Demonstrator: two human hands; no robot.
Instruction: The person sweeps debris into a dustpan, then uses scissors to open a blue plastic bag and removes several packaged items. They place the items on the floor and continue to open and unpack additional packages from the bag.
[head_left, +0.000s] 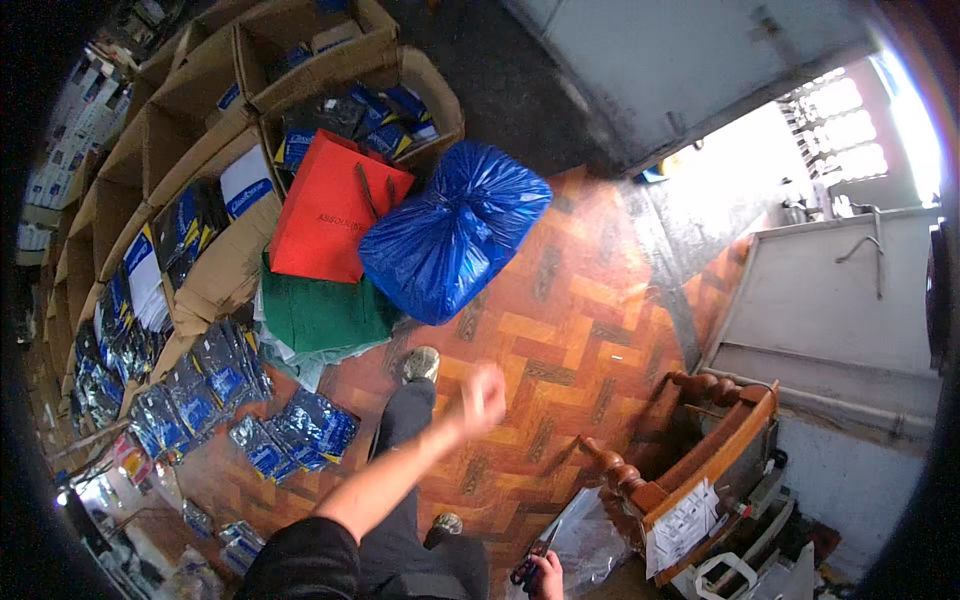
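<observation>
My left hand is blurred and hangs over the parquet-patterned floor, ahead of my shoes; its fingers look curled, and whether it holds anything does not show. At the bottom edge my right hand holds dark-handled scissors, their blades pointing up the view. Beside it lies a clear plastic bag. Beyond my left hand a tied blue plastic bag rests against a red paper bag with cord handles. Below the red bag is a green bag.
Cardboard boxes with packaged goods line the left side. Blue-and-black packets lie in piles on the floor near my foot. A turned-leg wooden stool, tipped over, stands right. A grey metal door is at top right, near a bright doorway.
</observation>
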